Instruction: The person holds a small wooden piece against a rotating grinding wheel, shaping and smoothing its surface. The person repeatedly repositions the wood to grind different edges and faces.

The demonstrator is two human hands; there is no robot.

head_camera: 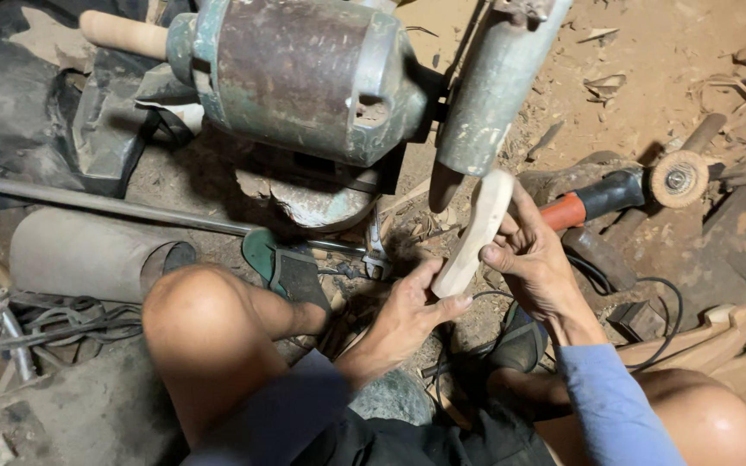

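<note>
Head view, looking down between the person's bare knees at a dusty workshop floor. The left hand (407, 315) grips the near end of a pale curved wooden piece (474, 233), thumb laid across its face; the right hand (535, 263) clasps the middle of the same piece from the right, fingers curled around its edge. The far end of the wooden piece rises to meet the lower rim of a grey-green wheel guard (489, 86); the contact itself is hidden behind the guard, and the wheel inside cannot be made out. The guard belongs to a worn green grinder motor (304, 78), whose top is cut off by the far edge of the view. Part of the right palm is concealed by the wood. To the right, well apart from the hands, lies an angle grinder (641, 185) with an orange-and-black body and a round disc, its cable trailing toward the person. Further near-right is a stack of carved wooden parts (718, 341), partly out of view. At left lie a grey pipe section (88, 255), a long metal rod (105, 203) and a tangle of wire (79, 319). Wood shavings cover the floor (649, 52).
</note>
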